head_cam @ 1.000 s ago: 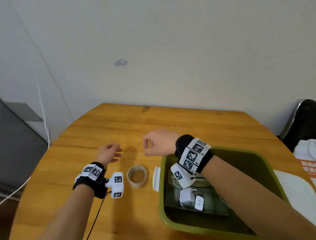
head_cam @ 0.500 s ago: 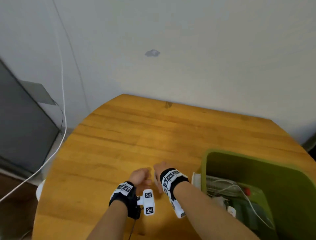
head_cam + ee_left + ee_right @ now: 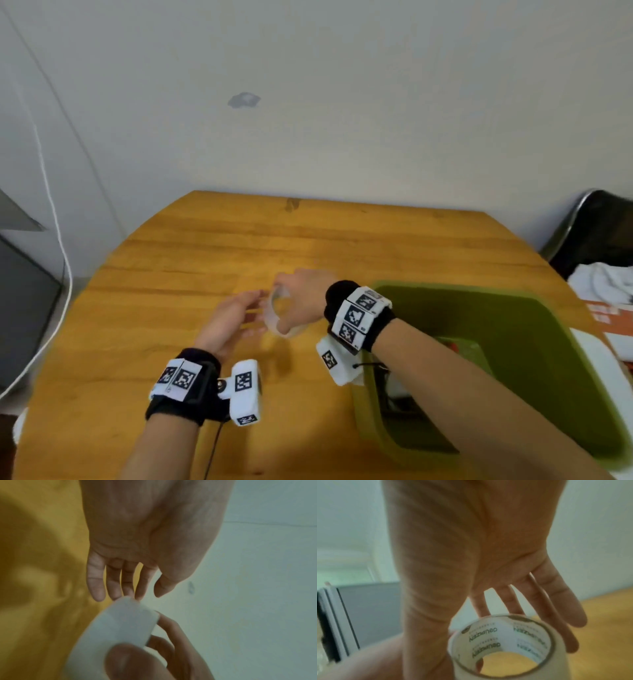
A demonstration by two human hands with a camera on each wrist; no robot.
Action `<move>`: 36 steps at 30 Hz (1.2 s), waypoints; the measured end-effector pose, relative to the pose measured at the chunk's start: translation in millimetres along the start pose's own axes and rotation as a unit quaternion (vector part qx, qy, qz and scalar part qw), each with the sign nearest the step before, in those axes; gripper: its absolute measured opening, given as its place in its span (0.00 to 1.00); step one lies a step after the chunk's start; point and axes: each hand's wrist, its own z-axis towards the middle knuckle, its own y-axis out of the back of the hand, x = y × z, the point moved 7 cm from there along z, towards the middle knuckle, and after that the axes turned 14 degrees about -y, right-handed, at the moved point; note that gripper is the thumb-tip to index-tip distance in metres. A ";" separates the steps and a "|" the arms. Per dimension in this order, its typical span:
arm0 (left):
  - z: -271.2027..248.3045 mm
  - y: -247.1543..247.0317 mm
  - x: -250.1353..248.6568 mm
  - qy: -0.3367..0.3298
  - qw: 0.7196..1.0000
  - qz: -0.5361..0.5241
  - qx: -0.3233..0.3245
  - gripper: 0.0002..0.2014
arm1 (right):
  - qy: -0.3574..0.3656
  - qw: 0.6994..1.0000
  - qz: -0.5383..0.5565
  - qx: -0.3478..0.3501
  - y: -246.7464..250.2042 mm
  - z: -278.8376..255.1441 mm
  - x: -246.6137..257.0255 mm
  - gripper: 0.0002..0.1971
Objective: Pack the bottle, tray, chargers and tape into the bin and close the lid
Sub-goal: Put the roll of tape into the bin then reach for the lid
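Observation:
A whitish roll of tape hangs just above the wooden table, left of the green bin. My right hand pinches it, thumb on the outer face and fingers behind, as the left wrist view shows. The tape's printed core faces the right wrist camera. My left hand is beside the roll with straight fingers, whose tips sit at its edge. Inside the bin my right arm hides most of the contents; a dark tray and a red cap show.
A white flat panel lies against the bin's right side. A black chair with white cloth stands at the far right. A white cable and a grey cabinet are left of the table.
The tape lay flat on the table between my hands a second ago. Both hands closed in on it, and now my right hand holds it lifted while the left has opened.

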 end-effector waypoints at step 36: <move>-4.2 -212.1 2.5 0.002 0.996 0.091 -0.027 0.18 | -0.189 0.968 -0.150 0.074 -152.5 -69.0 -354.5 0.29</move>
